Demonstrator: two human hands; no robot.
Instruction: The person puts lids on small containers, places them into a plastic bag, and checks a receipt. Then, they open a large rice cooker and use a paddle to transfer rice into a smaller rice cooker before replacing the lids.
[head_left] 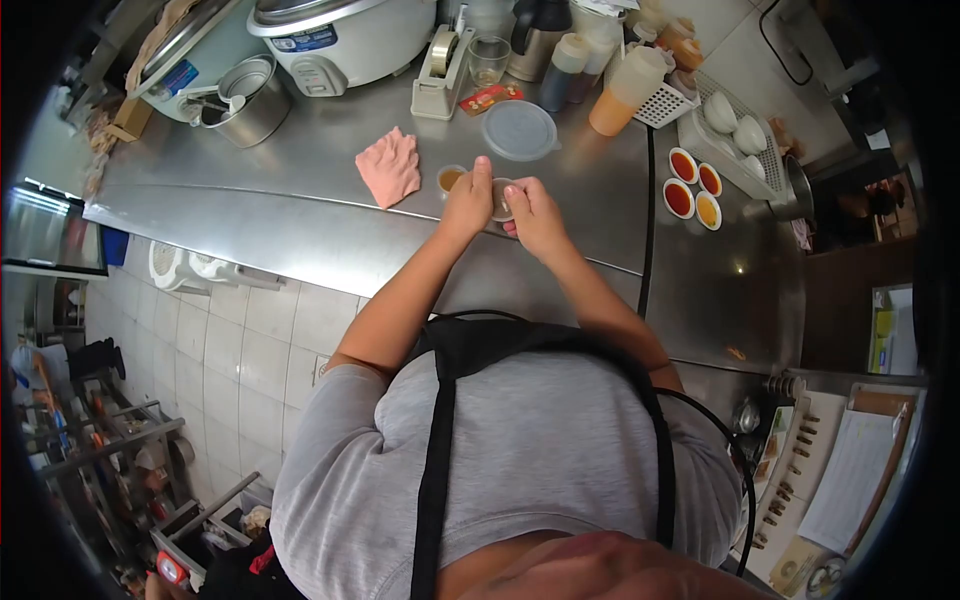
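Note:
Over the front of the steel counter, my left hand (468, 203) and my right hand (538, 218) close in on a small clear plastic sauce cup (502, 203) from both sides. My left thumb points away from me; most of the fingers on that hand are hidden. My right thumb presses at the cup's rim. Just beyond my left hand stands a second small cup (452, 178) with brown sauce, partly covered by the hand. A round translucent lid (520, 130) lies farther back. Left of the cups is a crumpled pink cloth (388, 168).
Rice cookers (340, 45), a metal pot (248, 110), a tape dispenser (440, 75) and sauce bottles (628, 90) line the back. On the right, several small sauce dishes (678, 198) sit near a basket of white bowls (748, 135).

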